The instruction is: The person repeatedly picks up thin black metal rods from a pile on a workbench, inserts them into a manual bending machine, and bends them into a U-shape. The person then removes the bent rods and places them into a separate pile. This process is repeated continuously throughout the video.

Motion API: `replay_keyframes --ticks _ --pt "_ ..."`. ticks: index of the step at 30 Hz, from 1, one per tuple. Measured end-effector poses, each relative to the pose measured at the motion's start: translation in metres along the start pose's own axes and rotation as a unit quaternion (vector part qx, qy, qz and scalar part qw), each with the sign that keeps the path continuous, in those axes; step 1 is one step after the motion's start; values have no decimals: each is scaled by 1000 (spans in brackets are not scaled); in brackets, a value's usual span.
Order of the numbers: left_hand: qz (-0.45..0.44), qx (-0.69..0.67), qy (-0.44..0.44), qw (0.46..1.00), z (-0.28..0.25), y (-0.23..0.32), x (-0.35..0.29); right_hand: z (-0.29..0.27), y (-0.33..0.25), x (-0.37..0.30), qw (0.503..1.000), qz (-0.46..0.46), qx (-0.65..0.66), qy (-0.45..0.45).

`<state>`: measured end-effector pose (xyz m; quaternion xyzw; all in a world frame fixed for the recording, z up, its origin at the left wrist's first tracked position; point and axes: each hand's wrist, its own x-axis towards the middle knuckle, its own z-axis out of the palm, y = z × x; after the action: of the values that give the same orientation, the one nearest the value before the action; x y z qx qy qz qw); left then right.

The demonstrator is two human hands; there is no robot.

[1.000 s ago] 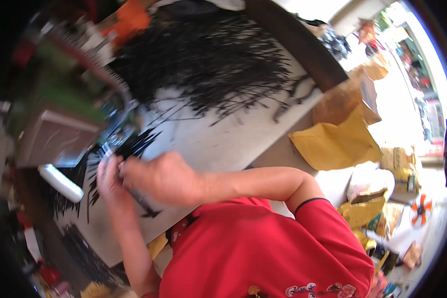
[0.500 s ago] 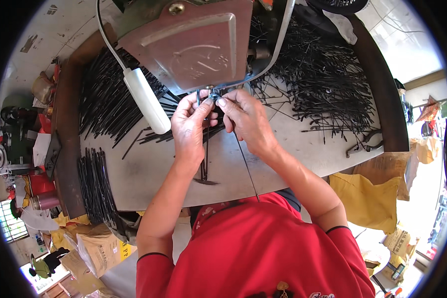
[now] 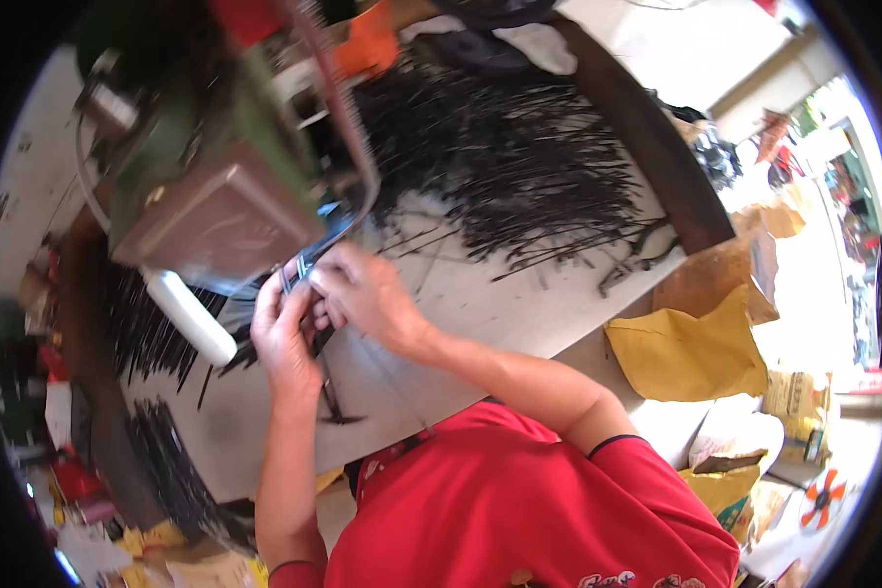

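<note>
Both my hands meet just below the front of a green machine with a reddish-brown cover [image 3: 230,216]. My left hand [image 3: 286,338] pinches a small dark metal part [image 3: 299,272] between thumb and fingers. My right hand [image 3: 377,304] is closed beside it, fingertips against the same spot. From under the right hand a thin dark rod [image 3: 394,382], smeared by motion, slants down to the red shirt. The fingers hide how rod and part meet. A dark T-shaped piece [image 3: 337,416] shows on the table below my left hand.
Many thin black rods [image 3: 539,167] lie heaped at the far right, with more rods [image 3: 147,323] at the left. A white elongated lamp-like piece [image 3: 191,318] hangs left of my hands. Pliers [image 3: 637,257] lie near the table's right edge, above a yellow sheet [image 3: 691,343].
The whole view has swung, so machine, table and hands appear further left and tilted. Both hands still hold together below the machine. An orange fan has come into sight at lower right.
</note>
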<state>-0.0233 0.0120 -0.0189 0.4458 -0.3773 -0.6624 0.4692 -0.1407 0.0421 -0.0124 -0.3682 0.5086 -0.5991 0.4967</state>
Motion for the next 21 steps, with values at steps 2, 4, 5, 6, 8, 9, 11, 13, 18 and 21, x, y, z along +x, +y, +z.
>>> replay_keyframes --ticks 2,4,5,6,8,9,11,13,18,21 --pt "0 -23 -30 999 -1 3 -1 0 2 0 1000 25 15 -10" --pt "-4 -15 -40 999 -6 2 2 0 4 1 998 51 7 -25" --pt "-6 -23 -41 999 -11 0 2 0 2 -1 998 60 -7 -28" --pt "-10 -10 -33 999 -8 2 0 -3 0 0 997 66 -27 -22" --pt "-15 -8 -24 1000 -8 2 0 -1 1 1 998 64 -23 -16" --pt "-13 -15 -33 999 -9 1 1 -2 1 1 998 60 -23 -7" --pt "-16 -10 -32 999 -7 4 -2 -3 2 3 998 62 -26 -16" --pt "-20 -7 -32 999 -7 4 -1 -5 1 3 997 77 -23 -20" --pt "-24 -16 -39 999 -7 4 -1 -3 -1 3 997 78 -15 -20" --pt "-26 -19 -40 999 -7 4 -1 -4 1 3 997 75 -10 -20"
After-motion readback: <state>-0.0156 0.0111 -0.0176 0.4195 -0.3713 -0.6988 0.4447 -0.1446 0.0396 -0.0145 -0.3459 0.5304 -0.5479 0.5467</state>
